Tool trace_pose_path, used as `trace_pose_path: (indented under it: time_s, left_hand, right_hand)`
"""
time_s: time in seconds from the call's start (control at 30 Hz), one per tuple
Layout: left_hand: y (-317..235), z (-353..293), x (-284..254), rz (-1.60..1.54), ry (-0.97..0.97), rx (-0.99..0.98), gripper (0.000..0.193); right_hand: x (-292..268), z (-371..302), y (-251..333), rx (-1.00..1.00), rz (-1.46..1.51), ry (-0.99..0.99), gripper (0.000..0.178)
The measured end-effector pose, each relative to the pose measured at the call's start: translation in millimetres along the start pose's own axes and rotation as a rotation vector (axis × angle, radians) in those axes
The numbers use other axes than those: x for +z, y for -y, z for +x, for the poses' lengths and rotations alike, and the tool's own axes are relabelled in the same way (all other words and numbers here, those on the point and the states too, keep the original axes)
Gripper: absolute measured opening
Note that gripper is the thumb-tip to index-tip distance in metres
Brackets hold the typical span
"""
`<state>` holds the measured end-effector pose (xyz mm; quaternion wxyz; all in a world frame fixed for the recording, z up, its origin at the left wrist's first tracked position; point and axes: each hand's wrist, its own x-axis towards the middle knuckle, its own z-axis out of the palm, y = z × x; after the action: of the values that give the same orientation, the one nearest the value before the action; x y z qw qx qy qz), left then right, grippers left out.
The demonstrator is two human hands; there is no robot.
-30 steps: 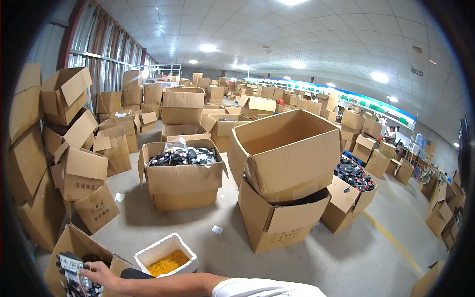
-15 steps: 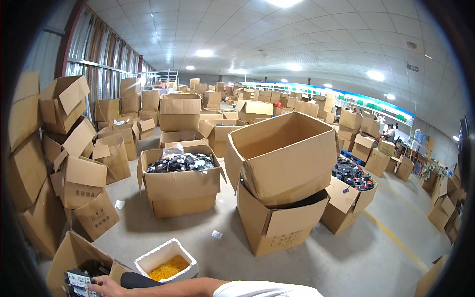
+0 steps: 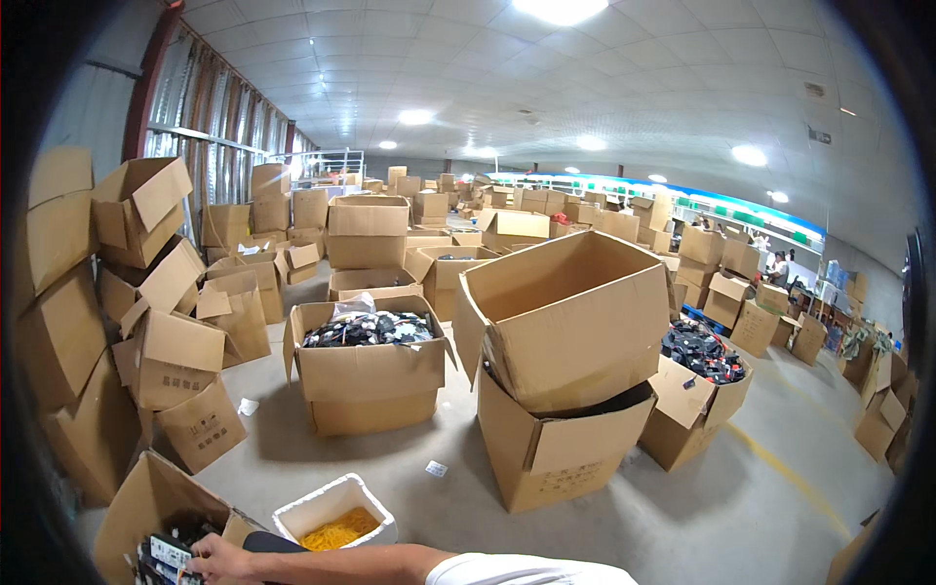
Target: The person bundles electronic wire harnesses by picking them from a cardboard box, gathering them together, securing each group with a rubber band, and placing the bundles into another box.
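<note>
Reaching across the lower left, my right hand [image 3: 218, 560] has its fingers closed on the edge of a flat piece with a white, dark-marked face [image 3: 172, 552]. I cannot make out its exact kind. The piece is at the mouth of an open cardboard box [image 3: 146, 480], above dark parts [image 3: 198, 531] heaped inside. My forearm [image 3: 341, 564] runs in from a white sleeve at the lower edge. My left hand is not in view. Beside the box stands a white foam box [image 3: 353, 480] with yellow, stringy pieces [image 3: 339, 529] in it.
Ahead, a carton [image 3: 366, 375] holds black parts. To its right, one large open carton [image 3: 570, 327] sits tilted on another [image 3: 561, 463]. Another carton of dark parts [image 3: 702, 351] stands behind them. Cartons are piled along the left wall. A paper scrap [image 3: 436, 469] lies on the floor.
The view has shifted slightly, so most things sit a little further right and lower. My right hand keeps hold of the white-faced piece, which now looks more tilted.
</note>
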<state>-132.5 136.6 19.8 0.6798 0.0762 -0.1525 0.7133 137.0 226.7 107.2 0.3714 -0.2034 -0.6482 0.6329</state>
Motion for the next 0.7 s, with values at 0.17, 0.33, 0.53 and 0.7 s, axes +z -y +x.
trace_pose_path:
  time_s: [0.17,0.33,0.53,0.7]
  left_hand:
    - [11.5,-15.1,27.6,0.429,-0.075,0.093,0.034]
    - [23.1,-18.2,45.1,0.659,-0.283,0.190,0.037]
    - [26.2,-14.4,23.7,0.795,-0.398,0.195,0.042]
    - [24.5,-5.7,17.8,0.911,-0.444,0.222,0.047]
  right_hand:
    - [-18.9,3.4,6.4,-0.285,-0.447,-0.201,0.029]
    - [-30.0,-14.3,16.3,-0.126,-0.744,-0.108,0.052]
    - [-50.6,-8.0,11.4,-0.164,-0.636,-0.181,0.035]
    - [-51.9,-3.6,9.7,-0.133,-0.840,-0.149,0.033]
